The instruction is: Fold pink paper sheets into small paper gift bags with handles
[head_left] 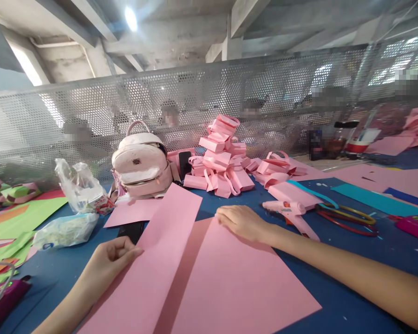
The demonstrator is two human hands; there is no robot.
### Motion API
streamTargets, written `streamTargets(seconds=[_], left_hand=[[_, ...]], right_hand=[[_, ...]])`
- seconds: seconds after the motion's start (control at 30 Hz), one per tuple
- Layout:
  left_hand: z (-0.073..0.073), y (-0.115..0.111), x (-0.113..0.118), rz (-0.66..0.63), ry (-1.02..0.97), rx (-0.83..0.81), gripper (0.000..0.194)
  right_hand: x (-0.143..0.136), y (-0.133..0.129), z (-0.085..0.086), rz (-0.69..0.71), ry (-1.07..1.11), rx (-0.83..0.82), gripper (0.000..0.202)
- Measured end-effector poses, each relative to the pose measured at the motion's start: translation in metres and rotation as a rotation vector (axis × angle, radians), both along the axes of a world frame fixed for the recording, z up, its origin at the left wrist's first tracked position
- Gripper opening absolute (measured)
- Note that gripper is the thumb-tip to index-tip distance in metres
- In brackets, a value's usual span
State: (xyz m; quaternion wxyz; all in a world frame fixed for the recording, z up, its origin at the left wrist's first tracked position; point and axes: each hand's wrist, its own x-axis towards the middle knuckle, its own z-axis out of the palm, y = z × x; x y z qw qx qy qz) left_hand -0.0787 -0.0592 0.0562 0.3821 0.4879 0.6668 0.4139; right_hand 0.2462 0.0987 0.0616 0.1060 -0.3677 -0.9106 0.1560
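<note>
A large pink sheet [230, 283] lies on the blue table, with a narrower pink panel [160, 250] raised and slanting at its left; whether the two are joined by a fold I cannot tell. My left hand [113, 260] pinches the left edge of the raised panel between thumb and curled fingers. At the far edge of the flat sheet, my right hand [242, 222] rests palm down, fingers together and pressing on the paper. A pink glue gun [292, 213] lies just beyond my right forearm.
A pile of folded pink paper pieces [219, 162] and a pink backpack [142, 162] stand behind. Plastic bags [69, 229] lie left, near green paper [31, 218]. Tape rings [348, 220], a blue strip [379, 199] and a magenta tool [416, 227] are right. A perforated metal screen [202, 88] runs behind.
</note>
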Motion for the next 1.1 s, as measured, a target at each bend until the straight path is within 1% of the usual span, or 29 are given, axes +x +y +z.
streamTargets(seconds=[0.1,0.13,0.23,0.27,0.3,0.33,0.47,0.57,0.63,0.73,0.83,0.93,1.03,1.1], left_hand=[[-0.002,0.004,0.007,0.031,-0.09,0.029,0.056],[-0.001,0.007,0.012,0.045,-0.117,0.042,0.055],[0.004,0.019,0.033,0.081,-0.16,0.14,0.053],[0.006,0.024,0.041,0.059,-0.168,0.18,0.051],[0.008,0.029,0.049,0.052,-0.167,0.21,0.051],[0.01,0.034,0.056,0.044,-0.164,0.236,0.051],[0.008,0.053,0.081,-0.004,-0.154,0.304,0.049],[0.003,0.061,0.092,-0.063,-0.166,0.314,0.047],[0.0,0.064,0.096,-0.11,-0.182,0.297,0.046],[-0.001,0.066,0.098,-0.193,-0.215,0.233,0.044],[-0.004,0.066,0.096,-0.279,-0.266,0.137,0.042],[-0.011,0.067,0.091,-0.351,-0.343,0.056,0.043],[-0.021,0.071,0.086,-0.361,-0.422,0.034,0.05],[-0.027,0.074,0.084,-0.358,-0.458,0.022,0.051]], right_hand=[[-0.004,-0.016,0.008,0.126,0.174,-0.166,0.048],[-0.006,-0.023,0.01,0.165,0.236,-0.259,0.052],[-0.011,-0.041,0.01,0.226,0.48,-0.667,0.056],[-0.012,-0.045,0.01,0.221,0.56,-0.784,0.056],[-0.013,-0.049,0.01,0.2,0.627,-0.856,0.055],[-0.013,-0.051,0.01,0.172,0.673,-0.871,0.052],[-0.011,-0.046,0.005,0.001,0.835,-0.78,0.042],[-0.007,-0.039,-0.002,-0.121,0.905,-0.757,0.041],[-0.004,-0.035,-0.006,-0.162,0.926,-0.746,0.041],[-0.002,-0.031,-0.014,-0.19,0.945,-0.736,0.043],[-0.002,-0.028,-0.023,-0.185,0.939,-0.742,0.046],[-0.003,-0.026,-0.032,-0.171,0.91,-0.755,0.049],[-0.002,-0.026,-0.038,-0.151,0.868,-0.767,0.051],[-0.001,-0.027,-0.039,-0.139,0.839,-0.773,0.052]])
